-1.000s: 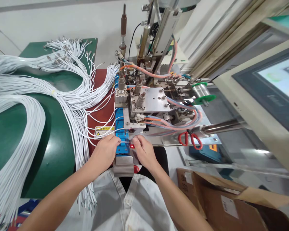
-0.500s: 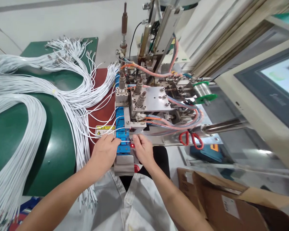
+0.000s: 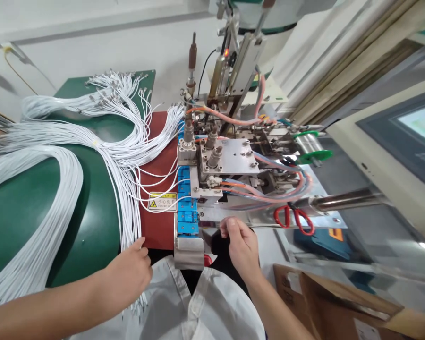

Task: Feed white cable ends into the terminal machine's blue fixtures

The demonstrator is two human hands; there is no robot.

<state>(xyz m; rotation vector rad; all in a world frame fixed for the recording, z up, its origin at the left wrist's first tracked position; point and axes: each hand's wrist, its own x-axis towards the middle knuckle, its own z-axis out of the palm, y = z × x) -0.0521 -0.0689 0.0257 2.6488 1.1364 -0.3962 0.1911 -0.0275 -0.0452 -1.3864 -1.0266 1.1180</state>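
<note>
Reaches in from lower left with bare left forearm (image 3: 53, 302), bare left hand (image 3: 129, 274) back-upward, one digit extended, others curled. Slants up from lower right with bare right forearm (image 3: 278, 304), bare right hand (image 3: 242, 245) higher, fingers bent inward.

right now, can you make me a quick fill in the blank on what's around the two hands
1. The left hand is at a hanging bundle of ____ cables.
2. The blocks that stand in a row between the two hands' sides of the bench are coloured ____.
3. The scissors, off to the right of the right hand, have ____ handles.
4. The spool has flanges coloured ____.

Missing words: white; blue; red; green.
</note>
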